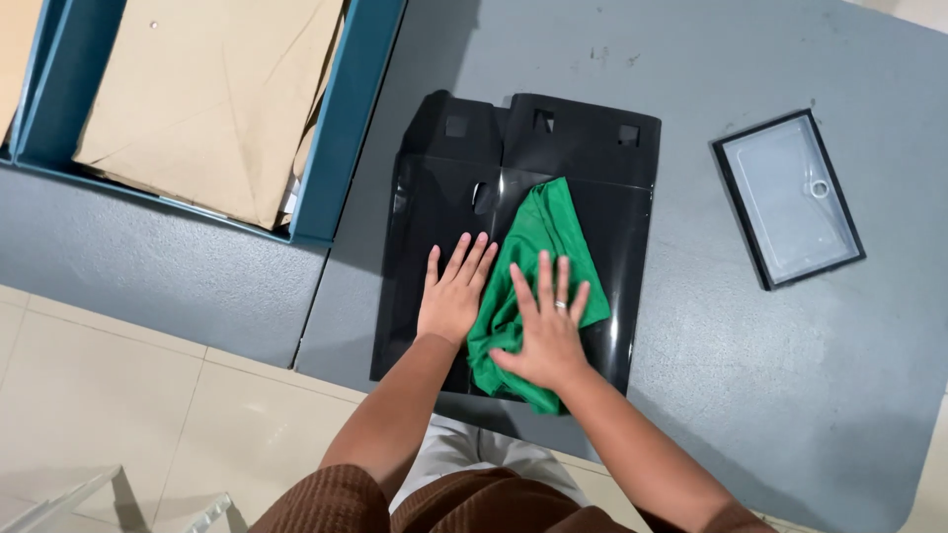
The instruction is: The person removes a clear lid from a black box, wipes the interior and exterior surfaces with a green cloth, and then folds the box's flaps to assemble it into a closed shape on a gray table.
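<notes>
A glossy black plastic panel (583, 148) lies flat on the grey table (770, 375). A green cloth (543, 232) is spread over the panel's middle and lower right. My right hand (546, 331) lies flat on the cloth, fingers spread, with a ring on one finger. My left hand (452, 296) presses flat on the bare panel just left of the cloth, its fingers touching the cloth's edge.
A blue bin (351, 128) holding brown cardboard sheets (207, 99) stands on a second grey table at the upper left. A shallow clear tray with a black rim (785, 197) lies to the right of the panel. Beige floor tiles (118, 395) show at the lower left.
</notes>
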